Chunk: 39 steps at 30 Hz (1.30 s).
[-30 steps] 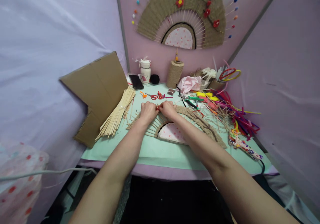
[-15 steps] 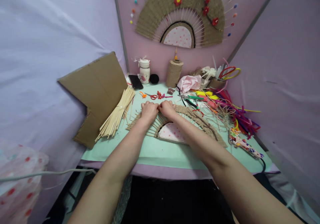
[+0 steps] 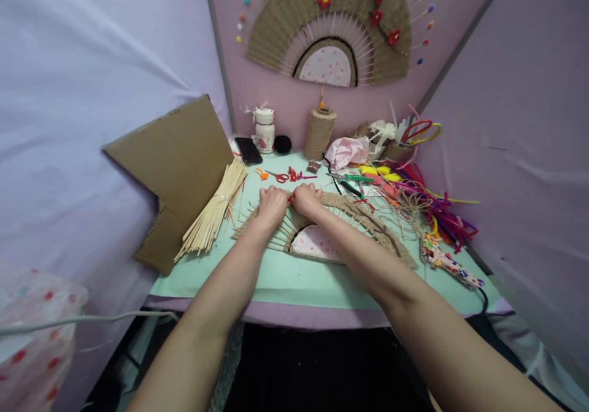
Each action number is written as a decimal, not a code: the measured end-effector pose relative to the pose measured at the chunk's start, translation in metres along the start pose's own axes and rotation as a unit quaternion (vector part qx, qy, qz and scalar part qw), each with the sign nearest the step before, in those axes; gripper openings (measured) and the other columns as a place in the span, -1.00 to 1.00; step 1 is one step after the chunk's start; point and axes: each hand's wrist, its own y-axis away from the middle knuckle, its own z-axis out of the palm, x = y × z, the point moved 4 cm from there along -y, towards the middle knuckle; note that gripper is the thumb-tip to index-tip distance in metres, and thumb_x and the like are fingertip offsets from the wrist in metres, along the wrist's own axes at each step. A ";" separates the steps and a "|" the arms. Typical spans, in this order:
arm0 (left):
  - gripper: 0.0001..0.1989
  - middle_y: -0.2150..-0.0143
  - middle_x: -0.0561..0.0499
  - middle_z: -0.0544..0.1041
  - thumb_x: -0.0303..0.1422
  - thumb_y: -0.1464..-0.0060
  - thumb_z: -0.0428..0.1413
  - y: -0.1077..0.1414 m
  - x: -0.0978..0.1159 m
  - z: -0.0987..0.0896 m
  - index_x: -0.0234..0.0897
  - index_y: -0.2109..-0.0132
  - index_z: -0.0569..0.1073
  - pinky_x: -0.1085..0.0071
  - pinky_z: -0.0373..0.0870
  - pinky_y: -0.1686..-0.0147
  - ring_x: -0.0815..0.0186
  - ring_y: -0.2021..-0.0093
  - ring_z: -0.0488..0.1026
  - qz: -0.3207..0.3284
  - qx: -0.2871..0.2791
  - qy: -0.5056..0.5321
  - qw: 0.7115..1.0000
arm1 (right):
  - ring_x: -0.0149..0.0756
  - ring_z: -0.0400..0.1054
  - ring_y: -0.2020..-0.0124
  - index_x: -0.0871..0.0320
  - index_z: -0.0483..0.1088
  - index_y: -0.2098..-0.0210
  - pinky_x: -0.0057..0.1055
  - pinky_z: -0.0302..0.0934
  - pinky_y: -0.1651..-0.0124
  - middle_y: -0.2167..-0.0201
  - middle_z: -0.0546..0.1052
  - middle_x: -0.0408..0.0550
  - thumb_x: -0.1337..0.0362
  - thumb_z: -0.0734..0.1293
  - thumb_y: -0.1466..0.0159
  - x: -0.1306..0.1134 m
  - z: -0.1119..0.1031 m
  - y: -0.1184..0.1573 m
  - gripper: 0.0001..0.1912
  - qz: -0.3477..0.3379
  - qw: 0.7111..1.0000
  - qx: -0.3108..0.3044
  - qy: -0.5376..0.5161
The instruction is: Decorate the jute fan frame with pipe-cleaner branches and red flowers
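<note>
My left hand (image 3: 273,206) and my right hand (image 3: 307,200) meet at the upper edge of a half-round woven fan (image 3: 400,249), which lies on the table. Both have their fingers curled closed. A small red piece (image 3: 290,197) peeks out between them; its kind is too small to tell, and the fingertips are hidden behind the knuckles. The fan has thin sticks and a pink spotted half-circle (image 3: 315,242) at its base. My right forearm covers part of it. Just beyond the hands lie red-handled scissors (image 3: 280,178) and a red pipe-cleaner piece (image 3: 293,173).
A stick bundle (image 3: 216,206) leans by cardboard (image 3: 175,160) on the left. A twine spool (image 3: 319,133), bottle (image 3: 264,131) and phone (image 3: 249,150) stand or lie at the back. Right: pliers (image 3: 354,179), pipe cleaners (image 3: 442,216), glue gun (image 3: 448,262). A finished fan (image 3: 271,38) hangs behind.
Both hands stay at the fan's upper edge with little movement. The whole view has shifted slightly, and a bit more red shows between the hands.
</note>
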 end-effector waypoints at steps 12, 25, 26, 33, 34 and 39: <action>-0.80 0.07 -0.06 0.60 -0.42 -0.12 0.06 0.002 -0.031 -0.018 -0.20 0.18 0.57 0.21 0.22 -0.05 0.15 -0.03 0.43 -0.106 0.063 0.160 0.979 | -0.05 0.24 -0.06 -0.01 0.57 0.17 -0.19 0.04 0.04 0.07 0.56 -0.01 0.32 0.22 -0.28 0.017 -0.025 -0.005 -0.71 0.010 0.997 0.048 -0.052; -0.74 -0.01 -0.10 0.53 -0.35 -0.09 0.10 -0.003 -0.027 0.002 -0.15 0.08 0.58 0.19 0.31 -0.09 0.07 -0.11 0.37 -0.107 0.036 0.148 0.983 | -0.02 0.22 -0.07 0.07 0.54 0.16 -0.15 0.07 0.02 0.04 0.53 0.05 0.30 0.24 -0.26 0.000 -0.005 -0.008 -0.75 -0.067 0.997 0.012 -0.036; -0.73 -0.02 -0.10 0.53 -0.36 -0.09 0.09 -0.003 -0.028 0.002 -0.15 0.07 0.58 0.20 0.31 -0.09 0.09 -0.11 0.38 -0.113 0.036 0.153 0.981 | -0.03 0.22 -0.07 0.07 0.51 0.11 -0.15 0.08 0.01 0.02 0.52 0.05 0.30 0.25 -0.25 0.002 -0.005 -0.009 -0.73 -0.064 0.997 0.018 -0.041; -0.72 0.04 -0.12 0.58 -0.15 -0.05 0.12 -0.002 -0.034 -0.002 -0.14 0.19 0.63 0.19 0.32 -0.02 0.02 -0.08 0.40 -0.180 0.031 0.185 0.966 | -0.02 0.21 -0.09 0.05 0.51 0.11 -0.14 0.09 -0.01 -0.01 0.49 0.05 0.24 0.25 -0.28 0.009 -0.009 -0.009 -0.75 -0.045 0.997 0.024 -0.061; -0.71 0.06 -0.12 0.58 -0.13 -0.03 0.12 -0.002 -0.034 -0.002 -0.14 0.21 0.64 0.19 0.33 -0.01 0.01 -0.08 0.40 -0.184 0.029 0.181 0.966 | -0.02 0.20 -0.09 0.05 0.53 0.14 -0.14 0.09 -0.01 0.01 0.50 0.05 0.25 0.25 -0.28 0.007 -0.009 -0.008 -0.76 -0.050 0.997 0.022 -0.059; -0.76 0.01 -0.12 0.57 -0.23 -0.05 0.11 -0.002 -0.029 0.001 -0.13 0.21 0.64 0.19 0.33 0.00 0.01 -0.09 0.38 -0.181 0.016 0.166 0.969 | -0.02 0.19 -0.09 0.04 0.54 0.18 -0.14 0.07 0.00 0.02 0.50 0.05 0.30 0.26 -0.27 0.000 -0.005 -0.010 -0.77 -0.075 0.996 0.007 -0.050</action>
